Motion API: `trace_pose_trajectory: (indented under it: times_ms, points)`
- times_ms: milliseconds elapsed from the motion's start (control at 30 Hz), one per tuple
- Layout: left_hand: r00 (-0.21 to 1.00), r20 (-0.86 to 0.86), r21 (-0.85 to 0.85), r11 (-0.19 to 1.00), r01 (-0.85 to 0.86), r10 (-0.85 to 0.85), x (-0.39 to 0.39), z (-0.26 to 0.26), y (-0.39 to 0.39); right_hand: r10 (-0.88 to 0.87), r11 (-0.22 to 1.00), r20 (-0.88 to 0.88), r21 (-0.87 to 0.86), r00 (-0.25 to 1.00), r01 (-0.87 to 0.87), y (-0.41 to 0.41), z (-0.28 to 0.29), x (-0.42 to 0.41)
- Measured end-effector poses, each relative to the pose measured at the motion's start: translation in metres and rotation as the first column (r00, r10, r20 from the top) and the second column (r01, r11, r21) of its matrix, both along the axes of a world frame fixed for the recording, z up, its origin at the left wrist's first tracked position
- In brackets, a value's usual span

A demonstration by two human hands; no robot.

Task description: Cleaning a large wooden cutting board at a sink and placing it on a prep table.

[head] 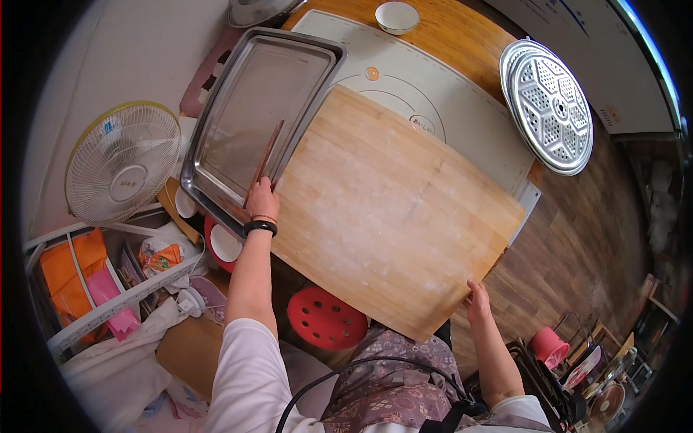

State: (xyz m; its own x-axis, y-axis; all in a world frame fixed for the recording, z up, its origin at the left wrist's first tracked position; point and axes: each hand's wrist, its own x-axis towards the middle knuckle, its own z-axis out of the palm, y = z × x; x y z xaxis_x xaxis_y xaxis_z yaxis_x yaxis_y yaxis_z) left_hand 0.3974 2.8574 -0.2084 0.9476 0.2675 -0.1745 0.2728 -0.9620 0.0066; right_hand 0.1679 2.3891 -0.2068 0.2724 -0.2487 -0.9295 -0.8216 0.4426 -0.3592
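Note:
A large wooden board point(390, 211), dusted with white powder, lies at an angle before me and hangs over the near table edge. My left hand point(263, 199) is on its left edge, with the fingertips partly hidden. My right hand point(477, 303) grips the near right edge, thumb on top and fingers underneath. Left of the board is a rectangular metal tray point(243, 108). Thin brown sticks like chopsticks point(266, 154) lie across the tray's near side, right beside my left hand; whether the hand touches them I cannot tell.
Under the board spreads a pale printed mat point(476, 122). A white bowl point(397, 18) stands at the back; perforated metal steamer plates point(557, 108) are at the right edge. A fan point(127, 168) stands left, a red stool point(326, 318) below the board.

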Motion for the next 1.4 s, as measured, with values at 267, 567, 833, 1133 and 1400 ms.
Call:
trace_pose_trajectory:
  times_ms: [267,567,833,1133,1400]
  points:
    - [0.999,-0.041,-0.009,1.0,-0.012,0.012,-0.001,0.0,0.002,0.001,0.999,-0.032,-0.043,0.999,-0.002,0.004,-0.001,0.0]
    - [0.998,0.041,-0.064,0.997,0.048,-0.045,-0.009,-0.011,0.013,-0.014,0.999,-0.031,-0.051,0.999,0.012,0.001,-0.004,-0.004]
    - [1.0,0.007,-0.063,0.998,0.019,-0.018,-0.005,-0.006,0.006,0.058,0.994,-0.075,-0.085,0.996,-0.064,-0.01,-0.02,-0.015]
    - [0.998,-0.039,-0.045,0.997,-0.055,0.053,-0.009,-0.002,0.001,0.004,0.994,0.128,-0.112,0.992,0.01,-0.009,0.042,-0.02]
    - [0.968,0.144,-0.067,0.974,0.217,-0.206,-0.006,-0.034,-0.032,-0.011,0.985,0.192,-0.17,0.981,0.044,-0.067,0.061,-0.046]
